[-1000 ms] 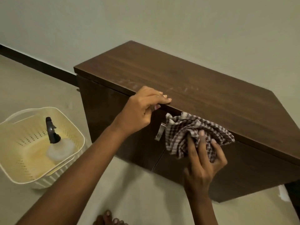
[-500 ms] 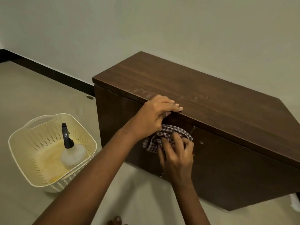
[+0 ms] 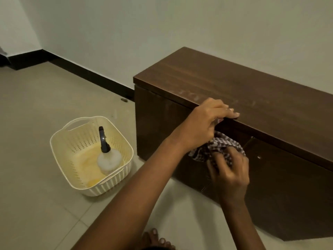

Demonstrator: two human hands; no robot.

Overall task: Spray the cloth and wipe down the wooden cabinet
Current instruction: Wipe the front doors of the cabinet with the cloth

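Note:
A low dark-brown wooden cabinet [image 3: 252, 91] stands on the floor against the wall. My left hand [image 3: 203, 123] grips the front edge of its top, fingers curled over the lip. My right hand [image 3: 229, 170] presses a bunched brown-and-white checked cloth [image 3: 218, 147] against the cabinet's front door, just under my left hand. A spray bottle [image 3: 109, 159] with a black nozzle and clear body stands upright in a cream basket, left of the cabinet.
The cream perforated plastic basket [image 3: 59, 150] sits on the tiled floor left of the cabinet. A black skirting board [image 3: 90, 76] runs along the wall. My bare toes [image 3: 158, 239] show at the bottom edge. A small knob [image 3: 259, 157] marks the right door.
My right hand has slid the cloth leftwards along the cabinet front, from right of the door gap to under my left hand. The view has shifted left, so the cabinet sits further right.

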